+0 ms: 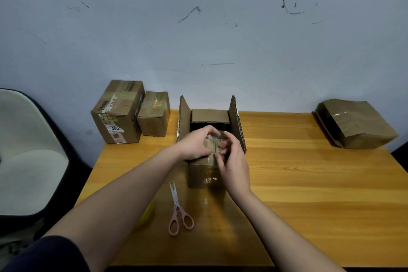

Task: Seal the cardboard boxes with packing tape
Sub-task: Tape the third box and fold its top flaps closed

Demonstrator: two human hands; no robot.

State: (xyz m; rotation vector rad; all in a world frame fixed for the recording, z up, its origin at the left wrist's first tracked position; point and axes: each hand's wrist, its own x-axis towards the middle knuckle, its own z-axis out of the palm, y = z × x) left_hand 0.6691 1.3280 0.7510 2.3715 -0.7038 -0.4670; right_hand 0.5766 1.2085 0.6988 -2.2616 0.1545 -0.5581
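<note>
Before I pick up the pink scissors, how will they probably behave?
The scissors look small and thin, so probably light and stiff. They lie flat on the glossy table, so they may slide when pushed, not roll. The blades appear closed, pointing away.

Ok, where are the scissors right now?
Head view: the pink-handled scissors lie on the wooden table, just in front of the open cardboard box, between the forearms.

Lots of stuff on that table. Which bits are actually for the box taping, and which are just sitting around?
For the job:
- open box, both flaps up
- left hand and right hand, on its near flap
- scissors
- three closed boxes

Lying about:
- chair left of the table
- yellow object, mostly hidden
</note>
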